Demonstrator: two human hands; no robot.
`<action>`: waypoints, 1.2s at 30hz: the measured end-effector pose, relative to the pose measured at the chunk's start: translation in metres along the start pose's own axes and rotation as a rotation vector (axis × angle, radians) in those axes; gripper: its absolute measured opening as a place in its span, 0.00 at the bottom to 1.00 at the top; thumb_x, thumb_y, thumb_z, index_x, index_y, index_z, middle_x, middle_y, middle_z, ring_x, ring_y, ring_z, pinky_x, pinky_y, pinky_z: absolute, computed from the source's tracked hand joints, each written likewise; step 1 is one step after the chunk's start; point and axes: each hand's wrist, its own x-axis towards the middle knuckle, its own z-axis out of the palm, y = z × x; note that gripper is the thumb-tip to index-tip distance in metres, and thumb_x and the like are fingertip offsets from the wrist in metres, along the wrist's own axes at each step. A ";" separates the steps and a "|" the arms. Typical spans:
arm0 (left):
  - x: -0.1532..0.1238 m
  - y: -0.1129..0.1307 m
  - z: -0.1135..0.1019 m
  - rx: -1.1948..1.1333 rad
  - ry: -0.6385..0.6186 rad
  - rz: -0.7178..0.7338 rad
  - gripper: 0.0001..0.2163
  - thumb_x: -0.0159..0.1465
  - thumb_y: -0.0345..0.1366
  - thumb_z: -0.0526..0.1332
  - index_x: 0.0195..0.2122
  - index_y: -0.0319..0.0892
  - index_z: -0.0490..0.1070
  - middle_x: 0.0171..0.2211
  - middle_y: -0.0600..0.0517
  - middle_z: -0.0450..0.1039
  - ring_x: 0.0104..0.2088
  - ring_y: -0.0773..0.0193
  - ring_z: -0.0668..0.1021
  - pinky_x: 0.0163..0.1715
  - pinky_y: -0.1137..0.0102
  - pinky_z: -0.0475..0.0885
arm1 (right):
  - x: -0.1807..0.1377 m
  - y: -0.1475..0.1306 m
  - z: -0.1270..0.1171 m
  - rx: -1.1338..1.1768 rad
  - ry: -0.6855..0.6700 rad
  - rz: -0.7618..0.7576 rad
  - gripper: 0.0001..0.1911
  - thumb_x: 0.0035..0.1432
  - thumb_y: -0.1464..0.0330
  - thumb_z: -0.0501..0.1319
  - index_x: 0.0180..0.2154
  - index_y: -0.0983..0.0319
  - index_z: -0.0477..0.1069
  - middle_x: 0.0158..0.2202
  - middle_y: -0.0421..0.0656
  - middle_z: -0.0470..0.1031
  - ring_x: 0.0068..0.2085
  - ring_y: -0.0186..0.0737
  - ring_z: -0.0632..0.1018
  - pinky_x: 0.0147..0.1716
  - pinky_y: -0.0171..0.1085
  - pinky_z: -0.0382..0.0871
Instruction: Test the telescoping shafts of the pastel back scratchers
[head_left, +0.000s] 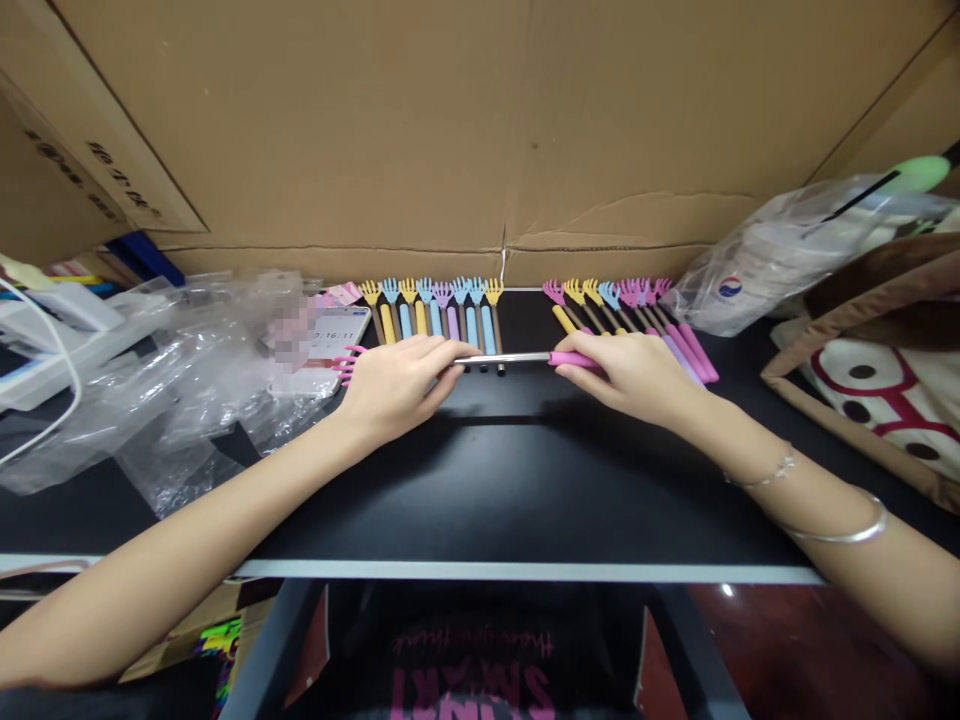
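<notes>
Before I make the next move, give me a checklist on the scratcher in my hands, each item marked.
1. Left hand closed around the scratcher, toward its claw end: ok.
2. Right hand closed on the pink handle: ok.
3. Pink claw clear of the phone: cannot tell; they overlap in this view.
4. Right hand clear of the right-hand row of scratchers: cannot tell; it covers part of them.
5. Right hand apart from the bagged cup: ok.
</notes>
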 end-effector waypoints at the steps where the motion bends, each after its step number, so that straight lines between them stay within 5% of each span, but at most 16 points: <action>1: 0.000 0.000 0.000 0.001 -0.001 0.001 0.11 0.68 0.36 0.51 0.44 0.46 0.72 0.35 0.54 0.78 0.36 0.66 0.79 0.22 0.72 0.62 | 0.000 -0.001 0.000 -0.006 0.006 0.001 0.18 0.65 0.56 0.48 0.39 0.59 0.70 0.29 0.40 0.77 0.29 0.35 0.76 0.26 0.33 0.55; 12: -0.001 0.000 0.000 0.015 -0.027 -0.007 0.12 0.68 0.37 0.51 0.44 0.47 0.74 0.34 0.54 0.78 0.35 0.66 0.78 0.21 0.72 0.60 | 0.000 -0.008 -0.002 -0.024 0.024 -0.008 0.20 0.65 0.55 0.47 0.38 0.59 0.72 0.28 0.41 0.77 0.28 0.36 0.76 0.25 0.33 0.55; 36: -0.002 -0.014 0.000 0.124 0.086 0.240 0.12 0.68 0.38 0.53 0.46 0.50 0.75 0.24 0.55 0.72 0.27 0.68 0.74 0.20 0.71 0.56 | -0.003 -0.007 -0.004 -0.094 0.068 -0.250 0.20 0.67 0.57 0.47 0.36 0.60 0.73 0.30 0.39 0.78 0.30 0.32 0.77 0.24 0.32 0.54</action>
